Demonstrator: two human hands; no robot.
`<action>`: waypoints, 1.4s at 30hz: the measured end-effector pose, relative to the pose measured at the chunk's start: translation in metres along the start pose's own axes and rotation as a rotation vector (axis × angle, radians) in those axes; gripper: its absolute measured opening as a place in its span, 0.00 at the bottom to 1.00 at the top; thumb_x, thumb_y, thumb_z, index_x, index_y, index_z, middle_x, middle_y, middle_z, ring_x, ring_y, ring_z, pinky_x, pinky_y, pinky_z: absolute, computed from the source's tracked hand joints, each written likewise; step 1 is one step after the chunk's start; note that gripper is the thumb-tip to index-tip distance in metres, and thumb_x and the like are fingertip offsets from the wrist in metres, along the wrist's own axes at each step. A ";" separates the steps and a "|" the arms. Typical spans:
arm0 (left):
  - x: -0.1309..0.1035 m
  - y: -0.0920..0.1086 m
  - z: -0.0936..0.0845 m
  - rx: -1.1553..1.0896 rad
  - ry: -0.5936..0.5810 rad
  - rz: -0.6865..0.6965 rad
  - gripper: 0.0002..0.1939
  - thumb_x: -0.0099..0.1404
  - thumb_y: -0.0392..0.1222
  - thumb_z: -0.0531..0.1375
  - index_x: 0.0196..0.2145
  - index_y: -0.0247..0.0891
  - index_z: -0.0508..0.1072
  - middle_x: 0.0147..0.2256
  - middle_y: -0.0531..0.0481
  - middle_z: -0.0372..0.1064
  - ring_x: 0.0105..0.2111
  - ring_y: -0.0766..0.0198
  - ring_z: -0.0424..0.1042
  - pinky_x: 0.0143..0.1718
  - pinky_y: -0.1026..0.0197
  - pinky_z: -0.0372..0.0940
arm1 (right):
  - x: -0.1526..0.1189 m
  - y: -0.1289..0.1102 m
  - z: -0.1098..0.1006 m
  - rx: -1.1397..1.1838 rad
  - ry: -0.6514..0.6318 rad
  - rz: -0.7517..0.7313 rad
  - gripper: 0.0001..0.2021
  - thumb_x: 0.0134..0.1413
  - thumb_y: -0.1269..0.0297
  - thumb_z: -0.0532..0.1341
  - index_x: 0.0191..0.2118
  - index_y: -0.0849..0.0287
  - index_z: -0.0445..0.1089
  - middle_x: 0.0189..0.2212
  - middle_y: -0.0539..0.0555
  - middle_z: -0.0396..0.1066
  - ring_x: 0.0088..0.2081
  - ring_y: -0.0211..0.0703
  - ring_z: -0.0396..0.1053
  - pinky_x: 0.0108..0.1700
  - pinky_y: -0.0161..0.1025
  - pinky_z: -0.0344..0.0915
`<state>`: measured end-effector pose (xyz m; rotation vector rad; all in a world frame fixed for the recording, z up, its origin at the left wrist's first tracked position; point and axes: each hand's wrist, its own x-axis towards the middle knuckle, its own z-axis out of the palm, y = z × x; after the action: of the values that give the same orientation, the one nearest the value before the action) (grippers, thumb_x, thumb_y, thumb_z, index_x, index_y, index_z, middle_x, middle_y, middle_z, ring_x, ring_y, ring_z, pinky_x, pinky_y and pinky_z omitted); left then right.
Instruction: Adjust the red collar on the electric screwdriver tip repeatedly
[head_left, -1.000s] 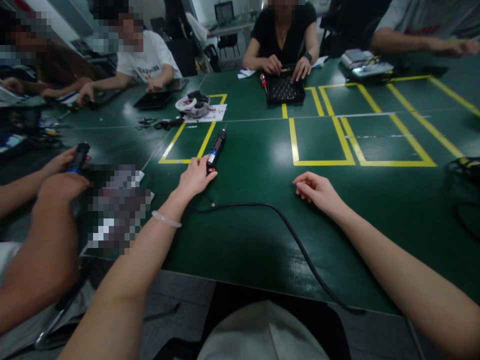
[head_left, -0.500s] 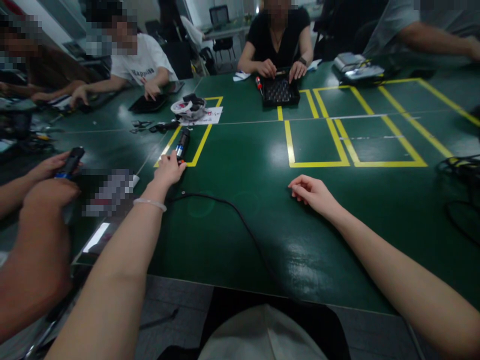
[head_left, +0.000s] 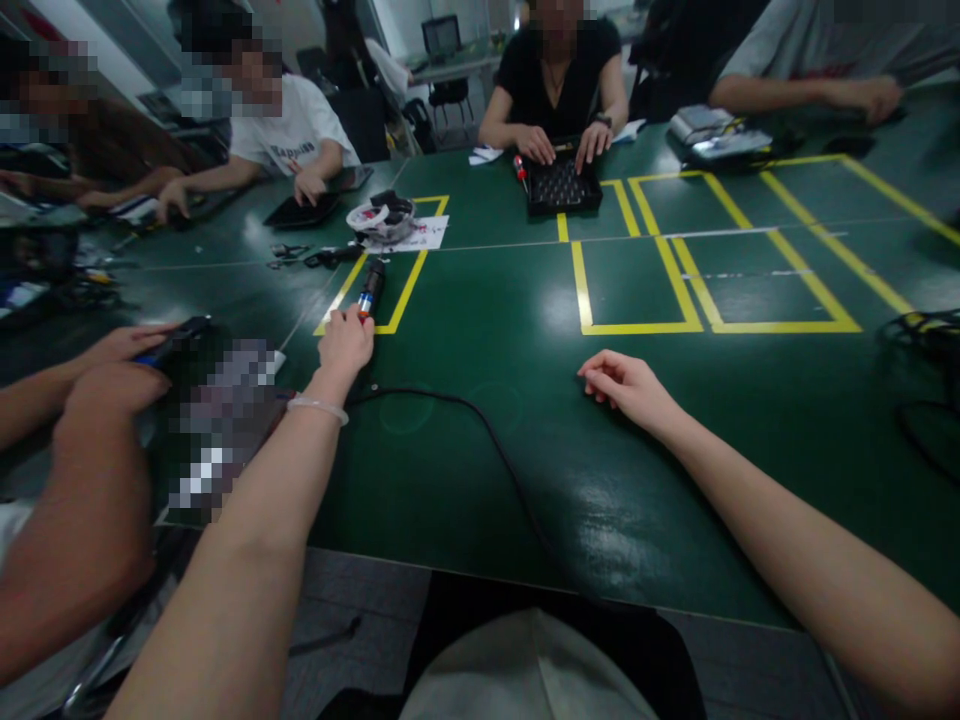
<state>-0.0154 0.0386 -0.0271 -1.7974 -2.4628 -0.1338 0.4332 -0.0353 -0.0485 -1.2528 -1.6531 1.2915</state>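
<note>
My left hand point(head_left: 346, 342) reaches out to the left, its fingers closed round the rear end of a black flashlight point(head_left: 371, 285) with a blue band. The flashlight lies inside a yellow tape outline point(head_left: 409, 291), its dark head pointing away from me. Part of its rear end is hidden by my fingers. My right hand point(head_left: 624, 385) rests on the green table point(head_left: 480, 470) with the fingers loosely curled in and thumb near fingertip. Nothing shows in it. A black cable point(head_left: 491, 435) runs between my arms towards the table's near edge.
Beyond the flashlight lie a roll of tape point(head_left: 375, 222) and a white paper point(head_left: 427, 233). A neighbour's hands point(head_left: 124, 365) hold a dark tool at left. Across the table, a person works over a black tray point(head_left: 564, 190). Coiled black cables point(head_left: 926, 330) lie at right.
My left hand stays on the flashlight, its wrist slightly further right and forward. The neighbour's dark tool has swung lower and to the right. My right hand has not visibly moved.
</note>
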 end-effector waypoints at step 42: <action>-0.200 0.177 -0.030 -0.119 -0.087 0.627 0.38 0.66 0.56 0.60 0.66 0.40 0.53 0.50 0.43 0.63 0.46 0.53 0.69 0.40 0.55 0.67 | -0.014 -0.012 0.036 0.035 -0.269 0.008 0.11 0.63 0.55 0.57 0.35 0.57 0.63 0.19 0.45 0.65 0.19 0.35 0.61 0.20 0.32 0.57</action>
<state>0.2148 -0.1004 -0.0187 -2.5688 -1.8457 -0.1567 0.4011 -0.0599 -0.0466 -1.1032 -1.8012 1.5414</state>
